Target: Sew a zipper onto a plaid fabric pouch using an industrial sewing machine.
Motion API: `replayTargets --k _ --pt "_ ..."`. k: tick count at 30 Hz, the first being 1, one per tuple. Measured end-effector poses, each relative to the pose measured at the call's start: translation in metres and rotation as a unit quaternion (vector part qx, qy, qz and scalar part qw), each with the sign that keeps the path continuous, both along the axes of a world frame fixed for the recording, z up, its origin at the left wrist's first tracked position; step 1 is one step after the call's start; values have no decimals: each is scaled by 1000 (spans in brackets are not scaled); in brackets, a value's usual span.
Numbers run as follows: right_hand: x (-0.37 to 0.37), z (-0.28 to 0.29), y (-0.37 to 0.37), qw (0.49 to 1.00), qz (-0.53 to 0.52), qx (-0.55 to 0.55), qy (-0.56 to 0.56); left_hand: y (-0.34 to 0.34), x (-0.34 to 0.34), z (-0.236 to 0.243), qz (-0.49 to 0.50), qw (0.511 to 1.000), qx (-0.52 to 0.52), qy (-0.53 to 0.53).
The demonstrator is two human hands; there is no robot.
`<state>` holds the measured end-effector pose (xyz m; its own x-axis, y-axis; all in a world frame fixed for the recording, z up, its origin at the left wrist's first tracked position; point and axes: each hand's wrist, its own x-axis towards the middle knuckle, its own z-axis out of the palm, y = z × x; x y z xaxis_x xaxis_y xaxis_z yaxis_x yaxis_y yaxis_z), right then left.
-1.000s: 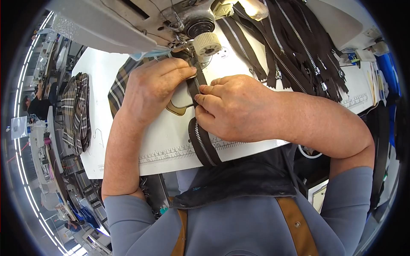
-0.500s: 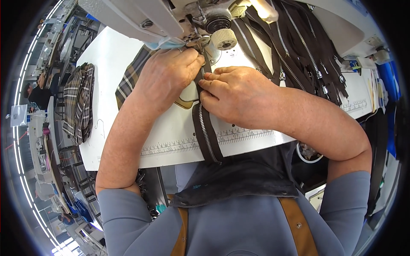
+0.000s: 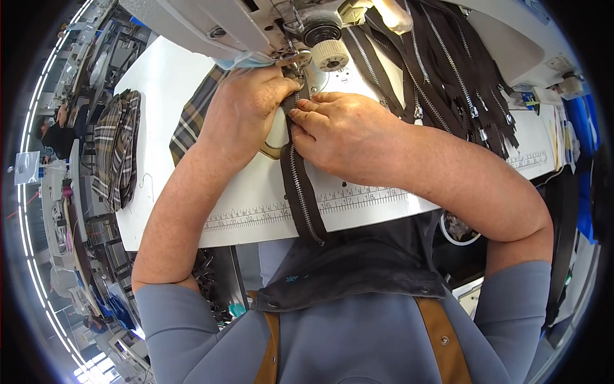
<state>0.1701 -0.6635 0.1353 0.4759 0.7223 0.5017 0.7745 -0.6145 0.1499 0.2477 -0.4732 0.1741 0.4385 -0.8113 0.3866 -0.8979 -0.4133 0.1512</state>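
I am having the right hand (image 3: pixel 336 131) pinch the edge of the zip (image 3: pixel 298 192), its thumb and fingers pressing together on the dark tape. The left hand (image 3: pixel 246 99) is bunching its fingertips at the same tape, just in front of the machine (image 3: pixel 185 22)'s foot; from my end, I am not managing to tell whether that grip is pinching or only pushing down.

The zip is running from beneath the foot, between both hands, down the bench (image 3: pixel 153 128) and across the printed ruler (image 3: pixel 358 201), its lower end slipping over the front edge by the apron (image 3: pixel 364 269). Checked cloth (image 3: pixel 195 118) is lying under the left hand, and a tan-edged piece (image 3: pixel 270 152) is showing below that wrist (most of it is hiding from me).

Beyond the right hand, other zips (image 3: pixel 448 70) are lying in an overlapping heap, with metal pulls dangling at their near ends. Well to the left, a folded checked pile (image 3: pixel 116 150) is sitting at the bench's side.
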Motion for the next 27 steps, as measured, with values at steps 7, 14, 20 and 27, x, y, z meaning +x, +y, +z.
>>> replayTargets --k 7,14,20,27 --pt "3 1 1 1000 -6 6 26 -9 -8 1 9 996 65 -53" --pt "4 1 1 998 -15 28 56 -19 -16 -4 46 993 74 -80" --pt "6 2 -1 996 -35 10 82 -16 -19 -7 97 995 24 7" --pt "2 4 -2 998 -29 15 54 19 -67 13 166 984 22 57"
